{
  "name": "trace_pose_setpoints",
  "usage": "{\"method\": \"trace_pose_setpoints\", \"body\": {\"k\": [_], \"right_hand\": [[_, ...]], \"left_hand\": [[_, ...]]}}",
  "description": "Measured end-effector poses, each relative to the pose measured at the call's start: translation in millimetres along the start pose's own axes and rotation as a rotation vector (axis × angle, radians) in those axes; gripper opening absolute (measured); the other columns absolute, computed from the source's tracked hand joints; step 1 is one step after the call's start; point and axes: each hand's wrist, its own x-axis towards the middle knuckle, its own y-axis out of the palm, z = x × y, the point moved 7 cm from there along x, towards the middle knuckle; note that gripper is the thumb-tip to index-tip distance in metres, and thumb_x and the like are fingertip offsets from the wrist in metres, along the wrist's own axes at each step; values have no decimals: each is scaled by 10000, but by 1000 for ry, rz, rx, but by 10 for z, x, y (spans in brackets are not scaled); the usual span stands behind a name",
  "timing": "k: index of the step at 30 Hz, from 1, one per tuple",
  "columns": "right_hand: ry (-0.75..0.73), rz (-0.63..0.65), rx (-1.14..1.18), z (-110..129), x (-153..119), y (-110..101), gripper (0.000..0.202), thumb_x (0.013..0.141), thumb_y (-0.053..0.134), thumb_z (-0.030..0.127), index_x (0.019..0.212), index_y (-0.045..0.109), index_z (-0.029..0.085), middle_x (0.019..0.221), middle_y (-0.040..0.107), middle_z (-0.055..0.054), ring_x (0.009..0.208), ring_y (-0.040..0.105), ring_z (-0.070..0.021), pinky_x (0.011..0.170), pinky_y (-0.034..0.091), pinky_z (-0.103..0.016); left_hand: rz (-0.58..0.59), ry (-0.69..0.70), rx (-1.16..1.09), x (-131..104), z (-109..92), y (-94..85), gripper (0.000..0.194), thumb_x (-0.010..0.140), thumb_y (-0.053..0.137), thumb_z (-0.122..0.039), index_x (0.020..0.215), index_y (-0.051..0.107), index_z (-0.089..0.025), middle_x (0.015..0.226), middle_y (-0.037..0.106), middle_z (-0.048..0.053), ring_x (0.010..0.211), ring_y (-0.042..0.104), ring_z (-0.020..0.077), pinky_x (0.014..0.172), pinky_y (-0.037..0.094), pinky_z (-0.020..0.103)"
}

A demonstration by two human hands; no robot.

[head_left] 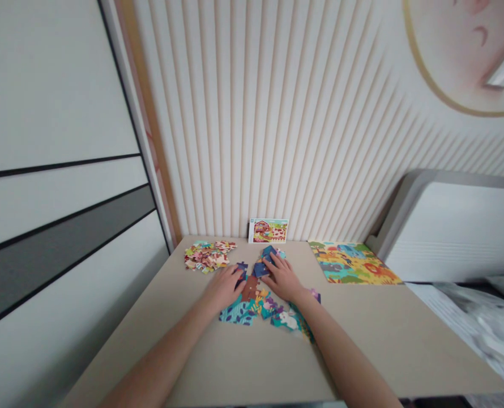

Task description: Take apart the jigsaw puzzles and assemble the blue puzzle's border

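From my remote seat I see the right hand [282, 279] with its grip spread, fingers resting over a cluster of dark-blue cardboard jigsaw pieces [259, 270] at the far side of the work. The left hand [223, 287] is curled at another dark-blue jigsaw piece [242, 266], just left of that cluster; I cannot tell whether its grip pinches the piece or only touches it.

Nearer to me, between and below my hands, lies a partly joined, many-coloured jigsaw section [268, 306]: brown at the far side, teal with dark leaves on the left, orange and purple plants in the middle, a white rabbit on the right. My right forearm covers part of its right edge.

Far left on the beige, smooth-topped bench [218, 357] I have a heap of loose red, cream and green jigsaw pieces [206, 256]. At the far edge, a small rectangular card with a red barn [269, 230] stands upright near the white ribbed wall [252, 113]. To the right, a flat yellow-and-green sheet printed with animals [354, 263] lies well apart from my hands. Beyond it, crumpled clear plastic [485, 323] lies on the far right.
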Motion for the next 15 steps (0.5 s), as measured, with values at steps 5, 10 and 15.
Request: {"method": "trace_pose_setpoints", "body": {"k": [5,10,15], "right_hand": [[96,-131,-3,-81,243,-6,620,975,498,368,1562,335,255,1642,264,-117,1493,258,-289,1180,242,-470],[321,-307,-33,-377,85,-218,467,960,494,287,1423,532,235,1413,526,-147,1282,495,-286,1068,380,-422],[127,-235,-11,-197,-21,-297,396,998,477,390,1343,620,256,1262,602,-125,1173,547,-264,1034,397,-399]], "left_hand": [[41,41,22,-8,-60,-59,299,977,508,-363,1166,673,-199,1213,638,136,1149,582,273,1048,434,444],[59,82,-29,-24,-111,-95,264,979,512,-335,1109,698,-200,1151,645,125,1129,577,259,1022,456,410],[59,125,-82,-20,-162,-102,270,988,490,-301,1099,721,-216,1116,657,110,1107,577,248,1017,461,406]]}}
